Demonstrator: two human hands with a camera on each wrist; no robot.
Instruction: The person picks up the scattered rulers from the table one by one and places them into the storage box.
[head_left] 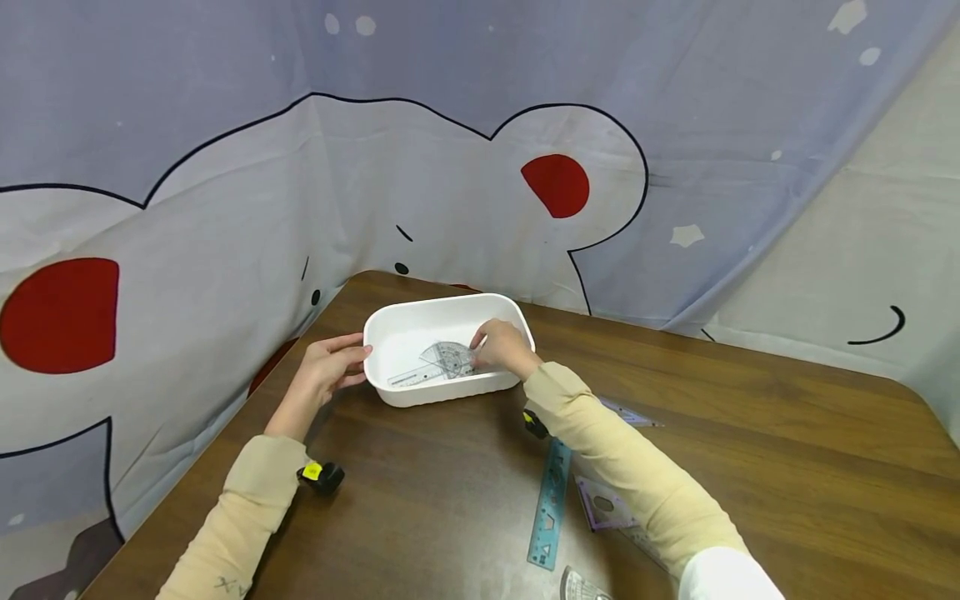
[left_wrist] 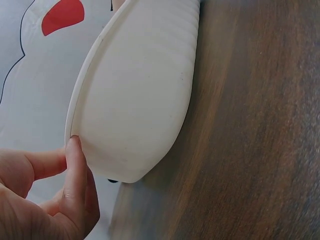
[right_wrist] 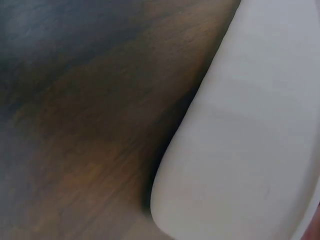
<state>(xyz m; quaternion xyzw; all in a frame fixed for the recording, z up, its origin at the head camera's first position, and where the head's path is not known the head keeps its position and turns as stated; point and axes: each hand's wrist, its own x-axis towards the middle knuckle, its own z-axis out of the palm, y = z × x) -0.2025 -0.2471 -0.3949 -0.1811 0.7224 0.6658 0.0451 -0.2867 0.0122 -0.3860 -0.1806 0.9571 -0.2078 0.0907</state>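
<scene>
Currently, from the head view, the white bin (head_left: 442,310) is standing on the table (head_left: 420,492), its long axis running left to right with the right end slightly farther away. At its left end the left hand (head_left: 327,367) is pinching the rim. The right hand (head_left: 504,346) is reaching over the near wall into the right half, its fingers curling down at a clear fan-shaped protractor (head_left: 452,358); whether they are pinching it, I cannot tell. That piece is lying inside the bin, just left of the right fingertips and well apart from the left hand, so the right is the nearer one. A clear ruler (head_left: 415,377) is lying at the near left of it, its long axis slanting from near left to far right. Outside, a blue ruler (head_left: 550,506) is lying nearer on the table, left of the right sleeve (head_left: 637,467).

In the left wrist view, fingertips are gripping the rim; the bin's wall is hiding its contents.

In the right wrist view, the outer wall is filling the right side; the fingers' hold is not showing.
</scene>
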